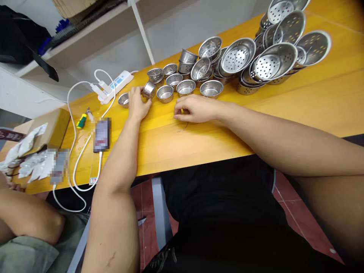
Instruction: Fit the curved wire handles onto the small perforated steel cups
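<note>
On the yellow table, my left hand [137,105] has its thumb and fingers closed around a small perforated metal cup [149,90], which is tipped on its side. Another small metal cup [123,99] sits just left of that hand, partly hidden by it. My right hand [195,108] is curled, fingertips pinched together low over the table. A thin bent wire [183,129] trails from under its fingers. Behind the hands, small metal cups [165,94] stand in rows, some of them stacked. One shallow cup [211,89] is right behind my right wrist.
Larger perforated metal bowls [238,56] are stacked at the right. To the left are a power strip [116,87], white cables, a phone [101,135], a green-yellow-handled tool [82,121] and a cardboard box [58,129]. Another person's arm [31,212] is at far left.
</note>
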The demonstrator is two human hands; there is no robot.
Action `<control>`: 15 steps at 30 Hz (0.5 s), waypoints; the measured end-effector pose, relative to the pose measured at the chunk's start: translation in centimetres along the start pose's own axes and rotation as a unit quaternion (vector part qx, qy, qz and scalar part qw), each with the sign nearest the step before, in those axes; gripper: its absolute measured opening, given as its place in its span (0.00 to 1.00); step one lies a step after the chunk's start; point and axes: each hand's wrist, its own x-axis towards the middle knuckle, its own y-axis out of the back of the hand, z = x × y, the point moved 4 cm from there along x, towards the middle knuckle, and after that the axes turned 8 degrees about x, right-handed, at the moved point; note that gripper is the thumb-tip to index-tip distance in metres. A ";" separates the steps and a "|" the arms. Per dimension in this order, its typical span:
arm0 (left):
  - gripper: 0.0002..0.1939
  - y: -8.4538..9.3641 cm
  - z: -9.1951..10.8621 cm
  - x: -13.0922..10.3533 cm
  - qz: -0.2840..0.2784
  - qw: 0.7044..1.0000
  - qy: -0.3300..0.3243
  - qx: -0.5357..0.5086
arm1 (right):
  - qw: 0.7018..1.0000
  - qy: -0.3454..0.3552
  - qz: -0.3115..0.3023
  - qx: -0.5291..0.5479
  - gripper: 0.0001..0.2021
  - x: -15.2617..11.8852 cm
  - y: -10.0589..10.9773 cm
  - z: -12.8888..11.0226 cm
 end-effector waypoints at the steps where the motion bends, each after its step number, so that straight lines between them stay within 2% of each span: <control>1: 0.30 -0.1 -0.1 0.0 0.004 1.000 0.003 0.000 | 1.000 -0.001 -0.002 0.003 0.08 0.0 0.0 0.0; 4: 0.27 0.2 0.1 0.0 0.030 0.999 -0.019 -0.005 | 1.000 -0.005 0.006 0.010 0.07 -0.1 0.1 -0.1; 6: 0.33 0.6 0.9 -0.4 0.051 0.996 -0.065 0.011 | 1.000 -0.005 0.028 0.012 0.08 -0.1 0.2 -0.1; 9: 0.43 1.1 3.2 -1.5 0.069 0.984 -0.164 0.030 | 0.996 0.000 0.086 0.012 0.12 -0.3 0.5 -0.2; 11: 0.42 1.1 5.1 -2.7 0.058 0.975 -0.215 0.003 | 0.993 -0.003 0.118 0.016 0.22 -0.4 0.7 -0.4; 13: 0.38 0.6 6.9 -3.8 0.013 0.970 -0.239 -0.034 | 0.991 -0.013 0.134 0.018 0.32 -0.5 0.8 -0.4; 15: 0.31 -0.1 8.5 -4.8 -0.036 0.964 -0.257 -0.056 | 0.989 -0.023 0.147 0.011 0.32 -0.5 0.8 -0.3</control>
